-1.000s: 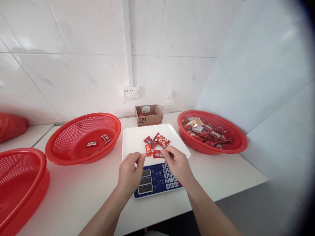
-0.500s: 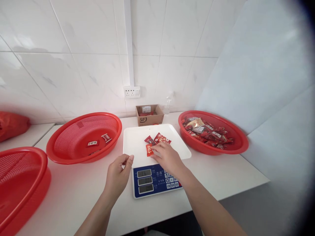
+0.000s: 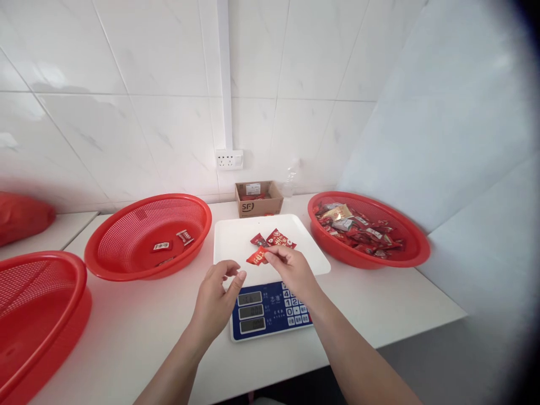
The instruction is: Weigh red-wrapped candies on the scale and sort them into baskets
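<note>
Between thumb and fingers of my right hand (image 3: 291, 270) is a small orange-red snack packet (image 3: 256, 257), held above the white pan of the digital scale (image 3: 236, 228). My left hand (image 3: 219, 292) is at the pan's front left edge, thumb and fingers apart with nothing between them. On the pan, just behind the held packet, lie a larger red snack packet (image 3: 280, 238) and a smaller dark red packet (image 3: 259, 240). My right forearm hides some of the keypad on the scale's blue panel (image 3: 274, 315).
A red basket (image 3: 417, 256) at right holds a heap of wrapped snacks (image 3: 358, 230). Another red basket (image 3: 101, 264) at left holds a few packets; a third basket (image 3: 76, 298) is nearer. Behind the scale stand a cardboard box (image 3: 259, 209) and a clear plastic bottle (image 3: 291, 177).
My right hand has picked up the orange-red packet from the pan and tilted it. My left hand has moved right, toward it, and its fingers have parted. The view has shifted slightly.
</note>
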Demonstrator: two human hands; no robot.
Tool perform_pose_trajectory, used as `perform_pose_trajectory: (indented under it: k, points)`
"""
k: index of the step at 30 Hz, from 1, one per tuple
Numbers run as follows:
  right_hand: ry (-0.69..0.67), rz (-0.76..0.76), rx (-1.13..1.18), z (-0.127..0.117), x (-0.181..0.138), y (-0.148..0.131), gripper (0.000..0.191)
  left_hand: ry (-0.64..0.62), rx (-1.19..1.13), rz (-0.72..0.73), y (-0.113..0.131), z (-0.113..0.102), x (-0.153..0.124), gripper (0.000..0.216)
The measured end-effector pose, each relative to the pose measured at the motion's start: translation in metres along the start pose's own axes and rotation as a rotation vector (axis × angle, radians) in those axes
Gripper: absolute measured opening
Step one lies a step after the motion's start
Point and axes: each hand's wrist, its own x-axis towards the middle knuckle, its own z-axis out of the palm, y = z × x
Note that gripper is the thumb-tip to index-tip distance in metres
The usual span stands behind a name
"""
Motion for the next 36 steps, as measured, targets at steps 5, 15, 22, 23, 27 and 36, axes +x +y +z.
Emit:
perform_pose_trajectory:
  k: [5,15,22,23,27,36]
  points:
    - [-0.088,0.144,0.311,-0.002,-0.018,-0.015,0.025,-0.146,-0.197,0.049,0.011,0.006,0.004,0.027]
    - [-0.169,0.094,0.017,-0.008,-0.031,-0.025,0.034,-0.335,-0.325,0.017,0.02,0.007,-0.001,0.029]
    - [-0.179,0.082,0.157,0.001,-0.038,-0.019,0.036,-0.385,-0.286,-0.058,0.02,0.007,-0.002,0.032]
    - [-0.195,0.092,0.169,0.001,-0.039,-0.018,0.037,-0.397,-0.301,-0.06,0.02,0.007,-0.001,0.033]
    - [-0.162,0.034,-0.086,0.0,-0.041,-0.021,0.039,-0.448,-0.232,-0.052,0.02,0.007,-0.001,0.035]
    - [-0.14,-0.161,-0.264,-0.005,-0.049,-0.031,0.036,-0.528,-0.402,0.045,0.023,0.008,-0.007,0.039]
